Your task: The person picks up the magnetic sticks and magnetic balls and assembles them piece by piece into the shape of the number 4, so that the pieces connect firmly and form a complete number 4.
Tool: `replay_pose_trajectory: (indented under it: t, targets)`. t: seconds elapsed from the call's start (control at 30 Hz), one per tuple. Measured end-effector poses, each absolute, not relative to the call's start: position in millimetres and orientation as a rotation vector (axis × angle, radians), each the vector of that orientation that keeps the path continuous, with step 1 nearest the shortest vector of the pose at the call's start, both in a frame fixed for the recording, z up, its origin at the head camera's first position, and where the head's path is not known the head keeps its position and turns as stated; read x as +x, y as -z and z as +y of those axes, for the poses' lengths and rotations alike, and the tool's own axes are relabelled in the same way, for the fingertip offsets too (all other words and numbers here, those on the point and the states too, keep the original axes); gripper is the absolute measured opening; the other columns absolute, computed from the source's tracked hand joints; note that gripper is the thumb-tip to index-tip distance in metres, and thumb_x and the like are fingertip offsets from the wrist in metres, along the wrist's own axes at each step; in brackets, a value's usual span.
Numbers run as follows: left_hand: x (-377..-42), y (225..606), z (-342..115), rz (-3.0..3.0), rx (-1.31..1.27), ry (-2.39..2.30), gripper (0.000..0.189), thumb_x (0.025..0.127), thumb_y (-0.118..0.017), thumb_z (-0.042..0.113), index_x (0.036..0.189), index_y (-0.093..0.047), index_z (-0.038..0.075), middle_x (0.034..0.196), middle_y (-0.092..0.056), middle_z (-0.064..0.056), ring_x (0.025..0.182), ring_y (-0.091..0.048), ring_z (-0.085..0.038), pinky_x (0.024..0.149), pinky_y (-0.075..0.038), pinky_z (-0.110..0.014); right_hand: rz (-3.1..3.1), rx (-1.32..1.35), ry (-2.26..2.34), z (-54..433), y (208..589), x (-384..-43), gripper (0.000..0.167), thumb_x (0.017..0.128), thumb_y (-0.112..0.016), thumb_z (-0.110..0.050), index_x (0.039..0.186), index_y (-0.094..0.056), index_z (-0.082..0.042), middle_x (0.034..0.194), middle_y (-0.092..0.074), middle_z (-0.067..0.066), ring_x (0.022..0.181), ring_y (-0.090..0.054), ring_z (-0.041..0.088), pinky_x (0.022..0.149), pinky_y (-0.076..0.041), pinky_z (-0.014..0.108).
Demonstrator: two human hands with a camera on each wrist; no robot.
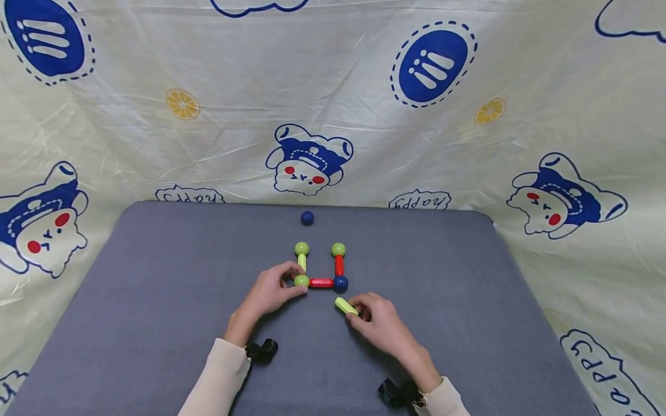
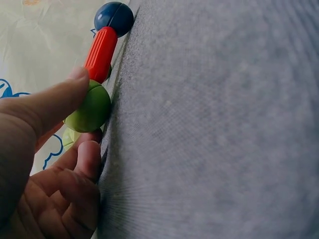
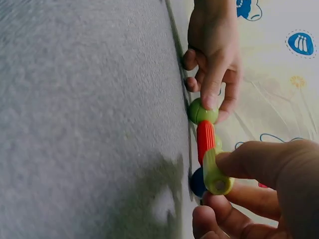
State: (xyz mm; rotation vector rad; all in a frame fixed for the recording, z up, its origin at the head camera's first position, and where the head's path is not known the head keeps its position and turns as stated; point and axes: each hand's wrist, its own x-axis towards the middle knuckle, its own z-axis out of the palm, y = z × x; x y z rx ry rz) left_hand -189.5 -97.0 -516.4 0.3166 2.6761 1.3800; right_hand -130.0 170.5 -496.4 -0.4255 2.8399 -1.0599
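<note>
A U-shaped frame of balls and rods lies mid-table. My left hand grips its near-left green ball between thumb and fingers. From that ball a yellow-green rod leads away to a second green ball. A red rod joins it on the right to a blue ball, and another red rod runs from there to a far green ball. My right hand pinches a loose yellow-green rod by one end, just nearer than the blue ball.
A separate blue ball sits near the back edge of the grey table. Behind and beside the table hangs a pale printed sheet. A dark wrist camera is strapped on each arm.
</note>
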Motion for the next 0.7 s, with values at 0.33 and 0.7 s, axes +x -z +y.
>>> replay_pose_trajectory:
  t: [0.33,0.7]
  targets:
    - [-190.3,517.7,-97.5,2.692,0.309,-1.373,0.03,0.087,-0.085,0.026,0.113,-0.072,0.019,0.104,-0.069,-0.003,0.07,-0.053,-0.013,0.067,-0.044,-0.029,2.88,-0.328,1.105,175.7,488.6,-135.8,0.018,0.091,-0.077,-0.013,0.108,-0.076,-0.006,0.085,-0.062,-0.001,0.07,-0.053,0.01,0.061,-0.044,0.023]
    - [-188.4,519.3,-96.3,2.677,0.297,-1.404,0.03,0.087,-0.084,0.026,0.114,-0.072,0.021,0.104,-0.069,-0.001,0.068,-0.052,-0.012,0.064,-0.043,-0.029,2.898,-0.287,1.084,173.8,487.0,-138.9,0.016,0.092,-0.076,-0.013,0.106,-0.075,-0.006,0.085,-0.061,0.0,0.073,-0.052,0.011,0.062,-0.043,0.024]
